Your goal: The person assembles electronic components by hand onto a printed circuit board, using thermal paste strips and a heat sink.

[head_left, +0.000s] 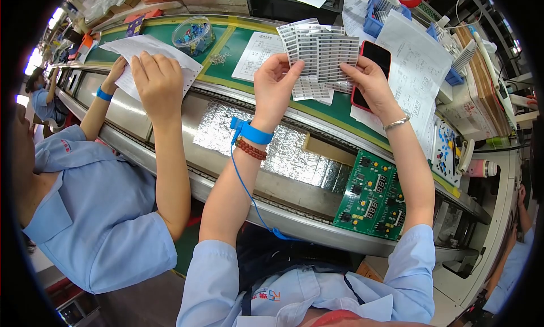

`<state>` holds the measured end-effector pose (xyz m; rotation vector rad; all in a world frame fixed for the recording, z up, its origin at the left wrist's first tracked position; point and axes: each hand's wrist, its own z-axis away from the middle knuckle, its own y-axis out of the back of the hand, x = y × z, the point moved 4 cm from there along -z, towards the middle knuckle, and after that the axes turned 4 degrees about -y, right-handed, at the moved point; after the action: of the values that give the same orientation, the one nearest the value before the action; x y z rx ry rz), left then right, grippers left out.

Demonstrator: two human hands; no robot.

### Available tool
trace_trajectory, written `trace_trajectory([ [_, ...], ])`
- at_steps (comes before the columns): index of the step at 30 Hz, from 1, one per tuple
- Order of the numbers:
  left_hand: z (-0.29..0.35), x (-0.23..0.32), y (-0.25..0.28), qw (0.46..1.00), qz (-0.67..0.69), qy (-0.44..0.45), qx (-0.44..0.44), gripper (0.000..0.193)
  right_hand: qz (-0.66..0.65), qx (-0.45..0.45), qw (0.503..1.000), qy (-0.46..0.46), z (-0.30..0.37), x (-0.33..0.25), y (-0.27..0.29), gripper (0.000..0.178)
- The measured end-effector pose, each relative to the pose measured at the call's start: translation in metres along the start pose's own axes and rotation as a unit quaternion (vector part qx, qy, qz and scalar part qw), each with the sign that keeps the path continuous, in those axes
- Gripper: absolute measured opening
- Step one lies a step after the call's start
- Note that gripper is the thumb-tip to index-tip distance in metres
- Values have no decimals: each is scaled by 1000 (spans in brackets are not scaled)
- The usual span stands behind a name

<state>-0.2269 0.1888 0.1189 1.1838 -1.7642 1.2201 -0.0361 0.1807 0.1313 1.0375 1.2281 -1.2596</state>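
Several sheets of small printed labels (pixel 331 58) are fanned out between my two hands above the green bench top. My left hand (pixel 273 89) pinches the left sheets between thumb and fingers; a blue wrist strap with a cord and a beaded bracelet sit on that wrist. Gripping the right edge of the sheets is my right hand (pixel 371 83), with a metal bangle at its wrist. A red-cased phone (pixel 375 58) lies just behind my right hand, partly covered by it. Left of the sheets lies a white printed paper (pixel 258 55).
A green circuit board (pixel 371 196) with digit displays rests on the conveyor rails (pixel 306 208) below my right forearm. At left, a co-worker's hand (pixel 156 80) holds a white paper (pixel 150 49). A clear tub of blue parts (pixel 192 35) stands beyond. Large drawing sheets (pixel 416 60) lie at right.
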Motion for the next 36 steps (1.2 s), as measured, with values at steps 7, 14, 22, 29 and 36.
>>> trace_trajectory([
  [7, -6, 0, 19, 993, -10, -53, 101, 13, 9, 32, 999, 4, -2, 0, 8, 29],
  [14, -6, 6, 28, 986, 26, -38, 162, 12, 119, 51, 992, -7, -8, 6, 14, 34],
  [22, -7, 8, 14, 994, 68, -32, 75, 12, 101, 40, 994, -20, -6, 4, 8, 35],
  [29, -5, 8, 13, 994, 85, -25, 63, 13, 94, 36, 995, -28, -7, 5, 5, 35],
  [36, -6, 6, 12, 994, 91, -26, 56, 13, 85, 31, 996, -24, -12, 10, 2, 34],
])
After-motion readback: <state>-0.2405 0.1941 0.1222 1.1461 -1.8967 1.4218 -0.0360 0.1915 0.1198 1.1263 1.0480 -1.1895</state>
